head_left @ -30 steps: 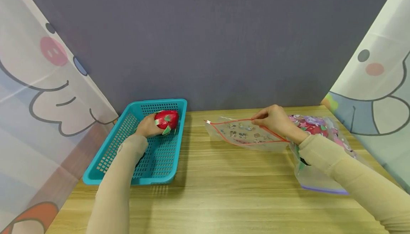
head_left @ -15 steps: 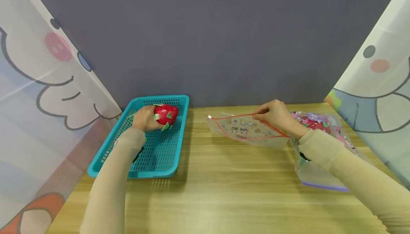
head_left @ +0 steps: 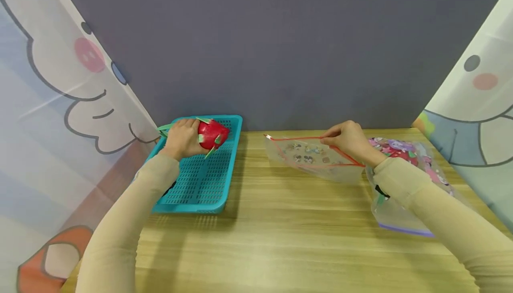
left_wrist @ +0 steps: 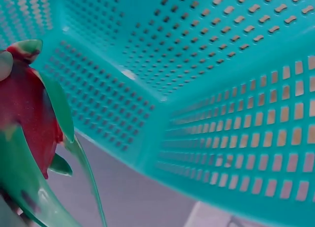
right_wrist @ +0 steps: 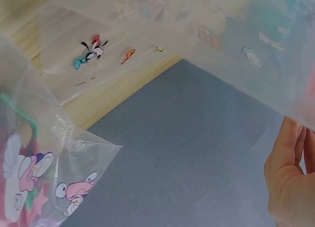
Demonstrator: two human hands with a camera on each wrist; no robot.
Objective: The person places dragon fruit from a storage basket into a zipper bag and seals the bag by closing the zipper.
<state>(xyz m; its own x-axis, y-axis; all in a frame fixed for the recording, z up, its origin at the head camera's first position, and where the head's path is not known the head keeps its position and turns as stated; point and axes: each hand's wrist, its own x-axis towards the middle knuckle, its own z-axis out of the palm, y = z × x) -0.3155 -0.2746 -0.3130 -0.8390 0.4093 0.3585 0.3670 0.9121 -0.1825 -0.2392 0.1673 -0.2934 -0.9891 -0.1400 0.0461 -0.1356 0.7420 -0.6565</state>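
Note:
My left hand [head_left: 182, 139] grips a red dragon fruit [head_left: 212, 133] with green scales, held above the far end of the teal basket [head_left: 196, 186]. The left wrist view shows the dragon fruit [left_wrist: 24, 118] at the left edge against the basket's perforated wall [left_wrist: 206, 89]. My right hand [head_left: 348, 140] pinches the red-edged top of a clear zip bag [head_left: 316, 159] printed with small cartoon figures, lifted a little off the table. In the right wrist view the clear bag [right_wrist: 197, 35] spreads across the top, with fingers [right_wrist: 290, 168] at the lower right.
A second bag [head_left: 405, 159] with colourful cartoon prints lies under my right forearm at the table's right side. The wooden table [head_left: 280, 239] ends at a grey wall [head_left: 260, 39]. Cartoon curtains [head_left: 60, 106] hang at both sides.
My left hand has lifted the dragon fruit up from the basket floor toward its far rim. The right hand keeps its hold on the clear bag, almost still.

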